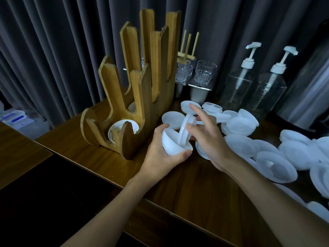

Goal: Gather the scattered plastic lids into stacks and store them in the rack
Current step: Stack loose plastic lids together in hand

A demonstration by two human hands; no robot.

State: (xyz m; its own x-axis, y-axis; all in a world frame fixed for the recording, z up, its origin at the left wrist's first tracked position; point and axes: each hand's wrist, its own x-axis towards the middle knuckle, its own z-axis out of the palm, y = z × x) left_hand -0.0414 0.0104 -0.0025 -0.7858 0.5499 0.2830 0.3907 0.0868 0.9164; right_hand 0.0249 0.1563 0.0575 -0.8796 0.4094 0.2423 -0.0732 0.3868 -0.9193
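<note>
Lid stack (171, 142) gripped in left hand (158, 159), right hand (208, 139) pinching single lid (184, 130), seemingly on edge

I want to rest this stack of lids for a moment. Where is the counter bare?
Bare wood: the counter between the forearms, and the strip before the wooden rack, left of the left hand. Crowded: scattered lids crowd the top right of the right hand, back to the pump bottles.
</note>
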